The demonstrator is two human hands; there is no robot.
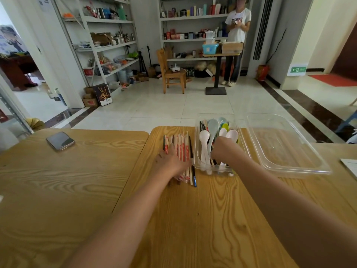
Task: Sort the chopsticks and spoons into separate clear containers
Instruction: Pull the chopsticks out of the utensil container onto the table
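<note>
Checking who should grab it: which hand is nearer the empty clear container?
Right. The right hand is inside the spoon container directly beside the empty container; the left hand rests on the chopsticks, farther left.

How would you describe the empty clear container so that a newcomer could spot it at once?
Look at the right-hand wooden table, where two clear containers sit near its far edge. The empty container is the right one. Unlike its neighbour, crowded with spoons and chopsticks, it holds nothing.

Spoons (pixel 213 125) wht/pale blue/grn; chopsticks (pixel 181 149) red-wht; table (pixel 77 180) wood-grain
</note>
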